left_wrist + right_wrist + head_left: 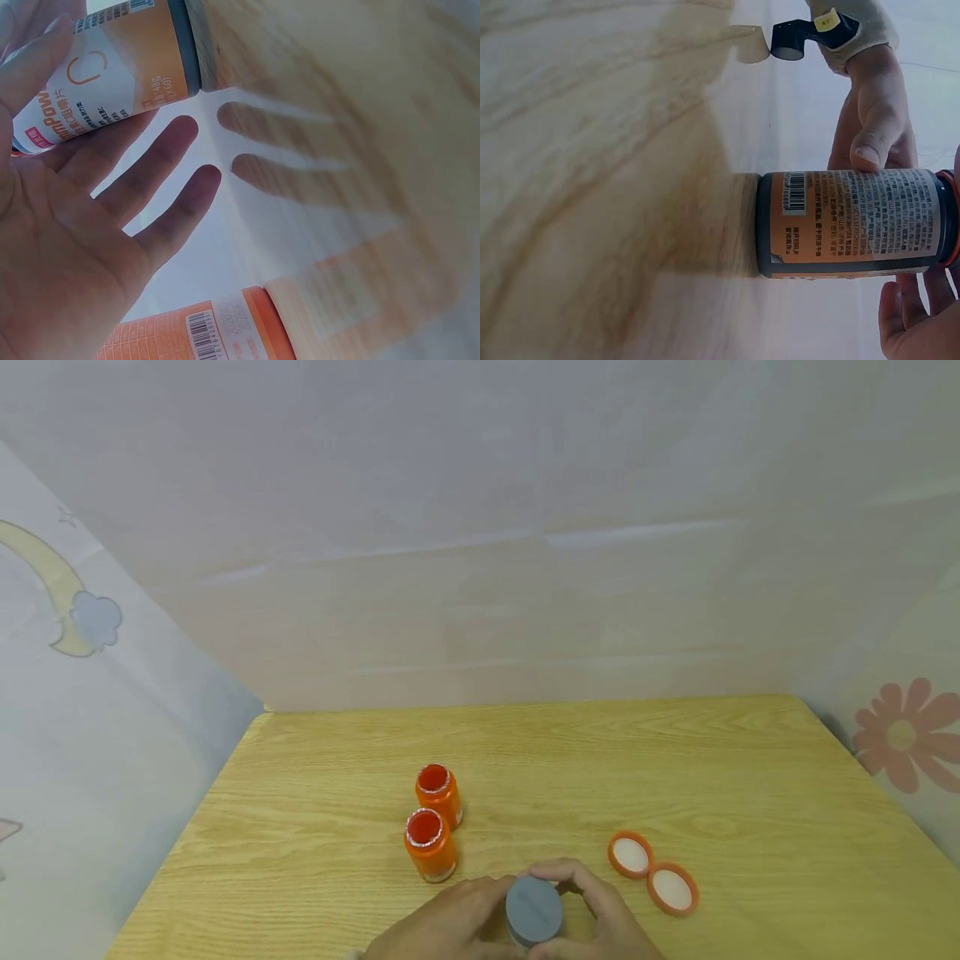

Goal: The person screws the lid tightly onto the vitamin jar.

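Note:
A dark grey supplement bottle with an orange and white label (pixel 855 217) stands upright on the table, its round grey cap (pixel 534 910) facing up. My left hand (pixel 450 922) holds its side; in the left wrist view the thumb and nearer fingers are at the bottle (pixel 112 67) while the other fingers spread out straight. Around the cap curls my right hand (pixel 600 914), index finger on the far rim and thumb on the near rim. In the right wrist view that hand (pixel 930 330) is partly cut off at the edge.
Two orange bottles without caps, a nearer one (pixel 432 852) and a farther one (pixel 441 793), stand beyond my left hand. Right of my hands, two orange lids, one (pixel 630 854) touching the other (pixel 672 889), lie with white linings up. Printed sheets (pixel 480 610) surround the wooden table (pixel 300 793).

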### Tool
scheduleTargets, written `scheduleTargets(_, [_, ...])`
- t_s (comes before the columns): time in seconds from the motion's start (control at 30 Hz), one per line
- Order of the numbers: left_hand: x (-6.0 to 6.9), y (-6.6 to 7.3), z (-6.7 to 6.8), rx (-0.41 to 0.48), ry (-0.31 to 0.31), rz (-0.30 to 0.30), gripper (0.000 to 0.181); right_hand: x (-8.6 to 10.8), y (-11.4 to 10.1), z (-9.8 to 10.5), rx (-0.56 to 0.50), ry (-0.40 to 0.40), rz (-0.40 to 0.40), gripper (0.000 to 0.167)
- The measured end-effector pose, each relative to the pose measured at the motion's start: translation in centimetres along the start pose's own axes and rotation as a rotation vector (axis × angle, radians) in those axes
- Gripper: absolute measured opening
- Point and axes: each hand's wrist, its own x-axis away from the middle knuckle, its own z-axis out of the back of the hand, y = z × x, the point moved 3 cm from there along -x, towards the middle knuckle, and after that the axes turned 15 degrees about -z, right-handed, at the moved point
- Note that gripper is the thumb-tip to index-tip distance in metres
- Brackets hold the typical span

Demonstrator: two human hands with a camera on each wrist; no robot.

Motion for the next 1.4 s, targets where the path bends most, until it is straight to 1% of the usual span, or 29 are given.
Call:
scheduleTargets(0.07, [0.0,0.0,0.0,-0.024,0.002,-0.007,0.056,-0.2,0.0,0.0,0.014,-0.001,0.0,0.069])
scheduleTargets(0.13, [0.1,0.1,0.0,-0.025,0.005,-0.012,0.054,-0.3,0.1,0.1,0.03,-0.024,-0.035,0.072])
scheduleTargets(0.2, [0.1,0.1,-0.1,-0.016,0.01,-0.018,0.054,-0.3,0.0,0.3,0.027,-0.076,-0.115,0.074])
scheduleTargets(0.23, [0.2,0.1,-0.1,-0.014,0.012,-0.021,0.053,-0.4,0.0,0.3,0.009,-0.117,-0.17,0.074])
scheduleTargets(0.3, [0.2,0.1,-0.1,0.006,0.014,-0.032,0.053,-0.2,0.0,0.4,-0.038,-0.191,-0.317,0.073])
scheduleTargets(0.33, [0.2,0.1,-0.1,0.011,0.01,-0.043,0.052,-0.2,0.0,0.5,-0.06,-0.219,-0.367,0.071])
scheduleTargets(0.37, [0.1,0.1,-0.1,0.019,0.007,-0.054,0.052,-0.1,0.1,0.5,-0.074,-0.235,-0.407,0.069])
scheduleTargets(0.43, [0.1,0.0,-0.1,0.03,0.0,-0.067,0.051,0.0,0.2,0.7,-0.081,-0.244,-0.436,0.065])
scheduleTargets(0.5, [0.0,0.0,-0.2,0.03,-0.008,-0.082,0.052,0.0,0.3,0.7,-0.061,-0.215,-0.403,0.062])
scheduleTargets(0.57, [-0.1,0.1,-0.2,0.017,-0.007,-0.087,0.053,0.0,0.5,0.7,-0.035,-0.17,-0.335,0.061])
scheduleTargets(0.63, [-0.1,0.1,-0.1,0.014,-0.007,-0.079,0.055,0.0,0.7,0.5,-0.036,-0.134,-0.257,0.062])
scheduleTargets(0.67, [-0.1,0.1,-0.1,-0.004,-0.008,-0.077,0.056,0.0,0.7,0.5,-0.043,-0.118,-0.221,0.062])
scheduleTargets(0.7, [-0.1,0.1,-0.1,-0.014,-0.011,-0.069,0.056,0.0,0.7,0.4,-0.048,-0.104,-0.172,0.062])
scheduleTargets(0.77, [0.0,0.0,0.0,-0.013,-0.019,-0.049,0.057,0.0,0.8,0.2,-0.064,-0.083,-0.104,0.062])
scheduleTargets(0.9, [0.0,-0.1,0.0,-0.022,-0.023,-0.026,0.056,0.0,0.8,-0.2,-0.057,-0.023,-0.039,0.065])
scheduleTargets(1.03, [0.0,-0.1,0.1,-0.034,-0.02,-0.029,0.055,-0.1,0.8,-0.4,-0.02,0.029,-0.032,0.067])
scheduleTargets(1.1, [0.0,-0.1,0.1,-0.046,-0.024,-0.028,0.056,-0.1,0.7,-0.4,-0.001,0.035,-0.063,0.067])
scheduleTargets(1.17, [0.0,-0.1,0.1,-0.051,-0.028,-0.023,0.058,-0.1,0.6,-0.3,0.026,0.022,-0.076,0.069])
scheduleTargets(1.23, [0.0,0.0,0.1,-0.06,-0.024,-0.034,0.058,-0.2,0.5,-0.2,0.049,-0.004,-0.088,0.071])
scheduleTargets(1.3, [0.0,0.0,0.1,-0.05,-0.024,-0.043,0.058,-0.2,0.5,0.0,0.073,-0.028,-0.078,0.072])
scheduleTargets(1.4, [0.0,-0.1,0.0,-0.026,-0.027,-0.047,0.057,-0.2,0.3,0.1,0.077,-0.046,-0.094,0.07])
